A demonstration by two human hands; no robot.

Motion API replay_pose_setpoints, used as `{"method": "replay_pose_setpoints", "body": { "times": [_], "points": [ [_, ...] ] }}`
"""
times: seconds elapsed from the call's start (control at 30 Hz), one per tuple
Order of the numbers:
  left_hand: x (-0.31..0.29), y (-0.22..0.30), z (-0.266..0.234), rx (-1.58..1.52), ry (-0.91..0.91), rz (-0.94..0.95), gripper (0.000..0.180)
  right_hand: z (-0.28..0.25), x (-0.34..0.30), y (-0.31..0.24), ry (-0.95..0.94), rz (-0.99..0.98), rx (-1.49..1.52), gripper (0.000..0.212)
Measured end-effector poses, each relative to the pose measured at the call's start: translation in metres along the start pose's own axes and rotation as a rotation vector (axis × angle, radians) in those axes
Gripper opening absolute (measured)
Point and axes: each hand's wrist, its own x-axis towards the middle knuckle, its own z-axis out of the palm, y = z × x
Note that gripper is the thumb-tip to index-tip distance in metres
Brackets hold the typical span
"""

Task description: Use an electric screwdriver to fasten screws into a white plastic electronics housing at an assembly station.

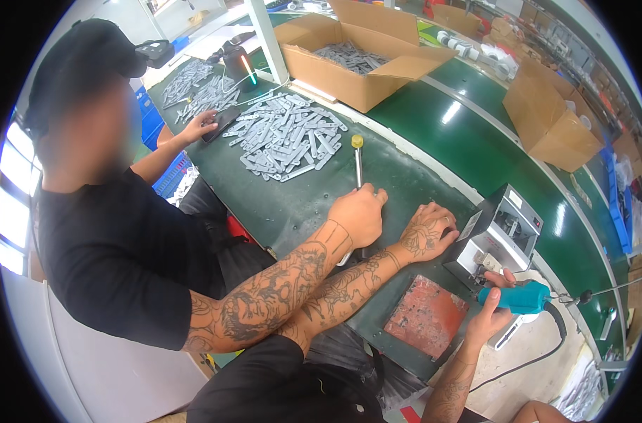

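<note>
My right hand [496, 307] is wrapped round a teal electric screwdriver [524, 297], which lies sideways with its tip end toward a black-and-silver box-shaped device [486, 236]. A black cord runs from its rear, and a wire line is attached there too. My tattooed left hand [428, 229] rests palm down on the green tabletop, fingers slightly apart, beside the device. Whether anything lies under that palm is hidden. A worn reddish square plate [428, 315] lies between my forearms. Close to my left hand, a co-worker's hand [357, 217] grips a yellow-headed hammer [357, 158].
The co-worker's tattooed arm [264, 303] crosses my left forearm; their other hand holds a phone [222, 123]. Grey flat parts [285, 137] are heaped farther off. An open carton [356, 63] of similar parts stands beyond, by a green conveyor [441, 116]. Another carton [553, 116] sits on the right.
</note>
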Motion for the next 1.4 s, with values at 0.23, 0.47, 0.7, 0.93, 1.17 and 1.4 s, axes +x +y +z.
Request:
{"method": "replay_pose_setpoints", "body": {
  "times": [0.23,0.47,0.7,0.93,1.17,1.4],
  "points": [
    [-0.001,0.0,0.0,0.005,0.0,-0.002,0.016,0.0,-0.001,0.001,0.005,0.012,-0.002,0.06],
    [0.0,0.0,0.004,-0.004,0.0,0.01,0.016,-0.002,-0.001,0.0,0.014,0.013,-0.008,0.059],
    [0.002,0.001,0.0,0.012,0.008,0.007,0.014,0.001,0.001,-0.003,0.015,0.028,0.002,0.06],
    [0.0,0.0,0.003,0.001,0.003,0.0,0.013,-0.002,-0.002,0.003,0.029,0.079,0.038,0.07],
    [-0.001,0.003,-0.002,0.036,0.017,0.01,0.013,-0.001,-0.004,-0.002,0.011,0.092,0.049,0.064],
    [0.009,0.01,0.003,0.042,-0.01,0.025,0.014,-0.007,0.0,0.0,0.032,0.064,0.067,0.063]
  ]
}}
